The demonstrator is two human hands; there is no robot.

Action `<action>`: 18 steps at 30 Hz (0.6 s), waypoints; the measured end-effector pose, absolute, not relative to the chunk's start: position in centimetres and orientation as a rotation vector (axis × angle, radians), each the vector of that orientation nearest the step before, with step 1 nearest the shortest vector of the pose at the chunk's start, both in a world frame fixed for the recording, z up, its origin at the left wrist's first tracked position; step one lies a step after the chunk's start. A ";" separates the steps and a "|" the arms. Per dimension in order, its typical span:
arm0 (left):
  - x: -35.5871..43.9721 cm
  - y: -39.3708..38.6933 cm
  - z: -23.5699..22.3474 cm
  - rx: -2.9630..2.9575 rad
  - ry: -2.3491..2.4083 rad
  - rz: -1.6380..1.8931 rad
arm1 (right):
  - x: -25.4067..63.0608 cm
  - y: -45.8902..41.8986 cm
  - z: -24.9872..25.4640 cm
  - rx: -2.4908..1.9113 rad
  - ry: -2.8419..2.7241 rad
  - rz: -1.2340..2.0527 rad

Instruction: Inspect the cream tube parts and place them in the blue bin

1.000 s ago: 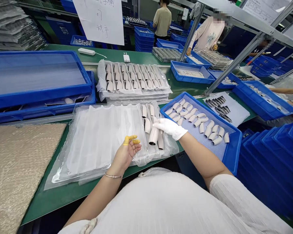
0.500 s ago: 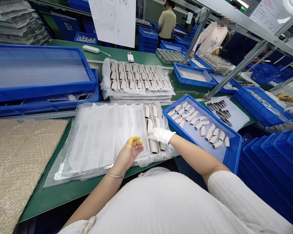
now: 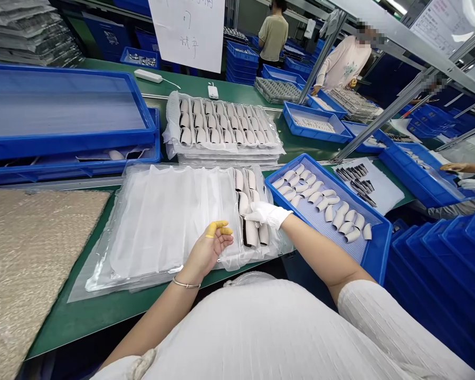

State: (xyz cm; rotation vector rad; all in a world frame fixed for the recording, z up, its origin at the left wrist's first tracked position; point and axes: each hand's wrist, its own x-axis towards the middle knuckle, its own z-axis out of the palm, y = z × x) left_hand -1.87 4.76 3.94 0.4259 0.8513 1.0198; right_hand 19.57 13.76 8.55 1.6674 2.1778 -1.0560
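My right hand [image 3: 266,215], in a white glove, reaches over the right end of a plastic-lined tray [image 3: 114,258]. Its fingertips close around the upper end of a curved off-white sleeve-like piece [image 3: 252,233] with a dark edge, which lies in a lined row. More pieces like it fill the two rightmost rows, and a white translucent sheet [image 3: 174,221] covers the rest. My left hand [image 3: 212,244], with yellow covers on two fingers, hovers palm-up beside the rows, fingers loosely curled and apart, holding nothing.
A blue bin [image 3: 364,258] of loose curved pieces stands at the right. Behind the tray is a filled stack of trays [image 3: 225,150]. Large blue bins [image 3: 63,142] sit at the left by a woven mat [image 3: 35,253]. A metal post [image 3: 364,126] slants at the right; co-workers stand beyond.
My right hand has shifted slightly up and to the right. The piece under it has turned a little, showing more of its dark left edge. My left hand has stayed in place.
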 end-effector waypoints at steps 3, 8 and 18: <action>-1.9 4.7 4.1 0.426 0.855 1.022 | 18.9 13.4 7.5 1.777 2.176 -0.933; -1.9 4.7 4.2 0.433 0.861 1.016 | 18.0 12.3 6.4 1.882 2.231 -0.745; -2.0 4.7 4.1 0.436 0.867 1.010 | 17.6 8.4 5.5 1.939 2.530 -0.522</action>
